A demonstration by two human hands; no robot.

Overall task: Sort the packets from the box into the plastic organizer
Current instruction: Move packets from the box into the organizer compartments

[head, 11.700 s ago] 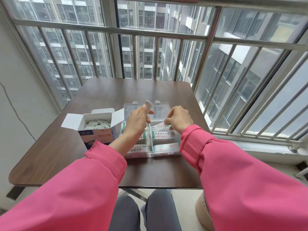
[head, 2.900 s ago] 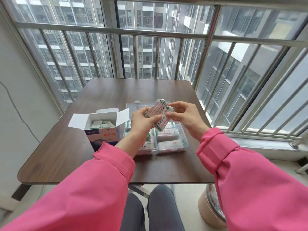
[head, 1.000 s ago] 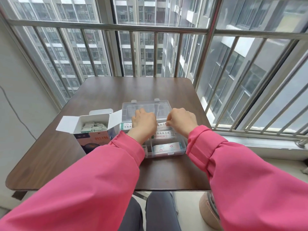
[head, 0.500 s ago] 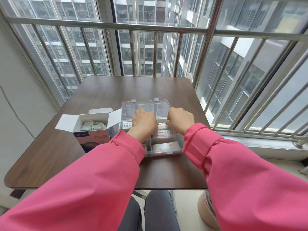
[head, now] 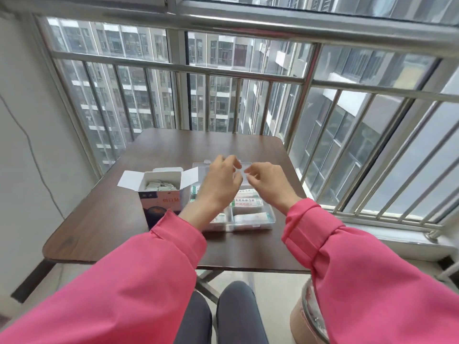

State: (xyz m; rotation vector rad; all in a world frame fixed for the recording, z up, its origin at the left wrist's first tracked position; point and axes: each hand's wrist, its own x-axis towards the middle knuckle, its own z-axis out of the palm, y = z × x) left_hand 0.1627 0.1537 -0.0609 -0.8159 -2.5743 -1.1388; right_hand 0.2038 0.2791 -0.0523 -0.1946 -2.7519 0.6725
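Box (head: 161,194) left of organizer (head: 250,219) on table (head: 104,227), packets (head: 160,186) inside both.

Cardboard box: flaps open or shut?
Open. The box has its white flaps spread outward, and packets show inside its top.

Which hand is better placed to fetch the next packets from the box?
Left, probably. The box stands open beside the organizer on the left hand's side; the right hand would have to cross over. Neither hand visibly holds anything.
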